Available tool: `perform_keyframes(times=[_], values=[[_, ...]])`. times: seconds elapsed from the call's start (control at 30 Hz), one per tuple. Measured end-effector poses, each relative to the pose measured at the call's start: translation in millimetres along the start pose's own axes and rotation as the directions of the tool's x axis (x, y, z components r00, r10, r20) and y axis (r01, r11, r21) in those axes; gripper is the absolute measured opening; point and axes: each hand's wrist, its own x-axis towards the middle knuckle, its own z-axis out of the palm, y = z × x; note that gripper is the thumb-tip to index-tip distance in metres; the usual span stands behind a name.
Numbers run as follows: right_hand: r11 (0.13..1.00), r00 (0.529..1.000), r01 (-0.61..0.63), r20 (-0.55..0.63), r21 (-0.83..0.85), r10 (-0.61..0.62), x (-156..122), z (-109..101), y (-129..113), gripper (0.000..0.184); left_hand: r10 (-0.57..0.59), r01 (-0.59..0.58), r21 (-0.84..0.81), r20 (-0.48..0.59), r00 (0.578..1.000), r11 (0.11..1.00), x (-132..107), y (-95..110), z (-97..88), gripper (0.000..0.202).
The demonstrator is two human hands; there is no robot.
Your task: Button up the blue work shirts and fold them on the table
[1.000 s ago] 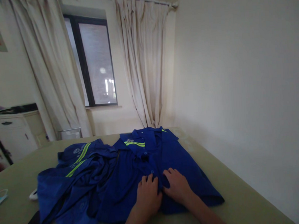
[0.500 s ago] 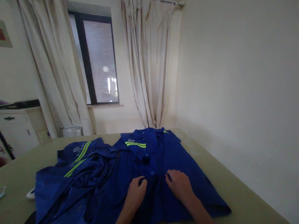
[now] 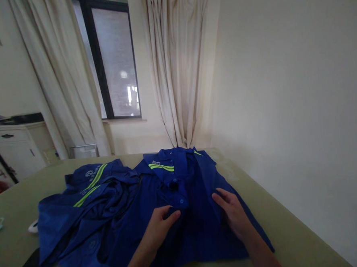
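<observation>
Near the right edge of the table [image 3: 293, 227], a blue jacket [image 3: 199, 225] lies open-fronted, the right hand [image 3: 233, 210] pinching one flap, while dark cloth hides whether the left hand [image 3: 161, 227], loosely curled, grips the other, so uneven pulling could skew it.

Deep blue jacket [image 3: 199, 233] with paired yellow-green stripes [image 3: 161, 167], olive-green table [image 3: 294, 243], cream curtains [image 3: 177, 61], black window frame [image 3: 96, 62]

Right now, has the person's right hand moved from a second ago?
Yes: judged against the window, the right hand has shifted to the right.
</observation>
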Motion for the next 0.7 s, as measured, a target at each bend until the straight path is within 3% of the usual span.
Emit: perform_keyframes(times=[0.1,0.27,0.37,0.5,0.7], values=[[0.995,0.993,-0.005,0.115,0.097,-0.006,-11.0,30.2,-0.3,0.044,0.063,-0.058,0.123,-0.039,0.997,0.991,-3.2,0.9,9.2,0.048],[0.989,0.977,0.132,0.177,-0.062,-0.12,-20.0,64.0,7.6,0.041,0.112,-0.085,0.296,-0.075,0.991,0.952,-6.4,6.7,14.8,0.035],[0.983,0.983,0.148,0.124,-0.111,-0.134,-21.7,66.5,6.7,0.042,0.108,-0.07,0.305,-0.109,0.988,0.95,-6.0,9.6,11.6,0.032],[0.958,0.973,0.221,0.106,-0.183,-0.204,-23.3,59.7,-1.0,0.027,0.108,-0.084,0.25,-0.086,0.99,0.965,-4.6,7.2,8.8,0.038],[0.921,0.951,0.26,0.244,-0.29,-0.192,-29.1,46.1,-11.3,0.017,0.057,-0.028,0.173,-0.17,0.984,0.984,-6.8,-3.5,9.6,0.046]])
